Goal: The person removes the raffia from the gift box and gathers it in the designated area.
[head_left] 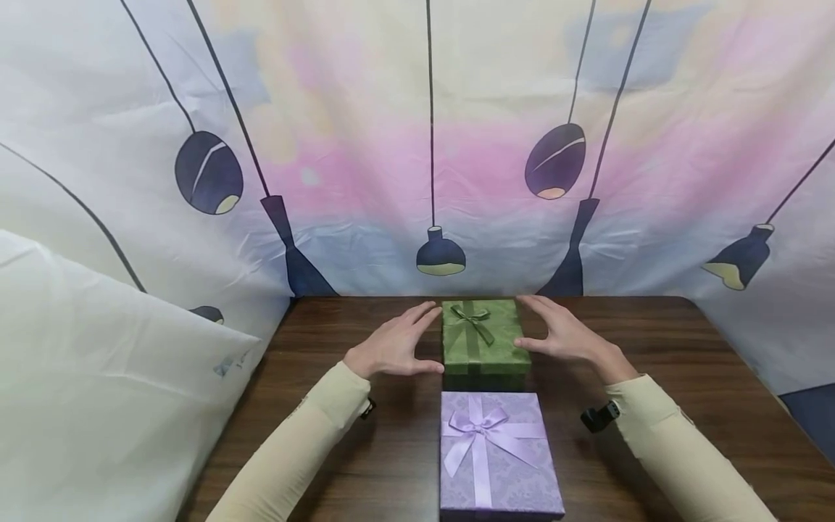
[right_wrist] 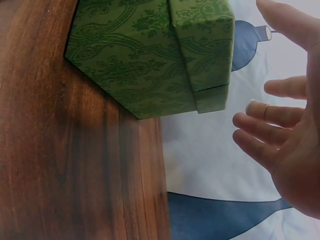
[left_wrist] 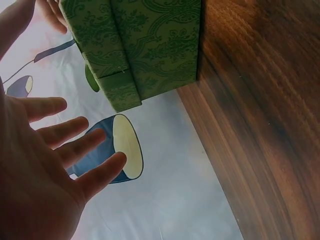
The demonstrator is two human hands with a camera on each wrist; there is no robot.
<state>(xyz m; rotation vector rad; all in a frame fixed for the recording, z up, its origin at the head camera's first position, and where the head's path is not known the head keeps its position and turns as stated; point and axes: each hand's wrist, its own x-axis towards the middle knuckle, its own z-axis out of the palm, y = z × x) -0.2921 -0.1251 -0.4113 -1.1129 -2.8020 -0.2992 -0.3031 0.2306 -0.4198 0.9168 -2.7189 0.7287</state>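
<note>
A green patterned gift box (head_left: 499, 351) with a green bow on its lid stands at the table's far edge. My left hand (head_left: 399, 344) is spread at its left side, thumb near the front left corner. At the right side my right hand (head_left: 564, 330) is spread too, its thumb close to the lid. In the left wrist view, the fingers of the left hand (left_wrist: 55, 155) stand apart from the green box (left_wrist: 160, 45). The right wrist view has the right hand (right_wrist: 290, 125) with fingers apart from the green box (right_wrist: 135, 60); the lid sits on it.
Nearer than the green box lies a lilac gift box (head_left: 515, 482) with a ribbon bow. Both stand on a dark wooden table (head_left: 391, 464). A fabric backdrop (head_left: 365, 181) printed with hanging lamps rises behind, and white cloth (head_left: 117, 406) hangs at the left.
</note>
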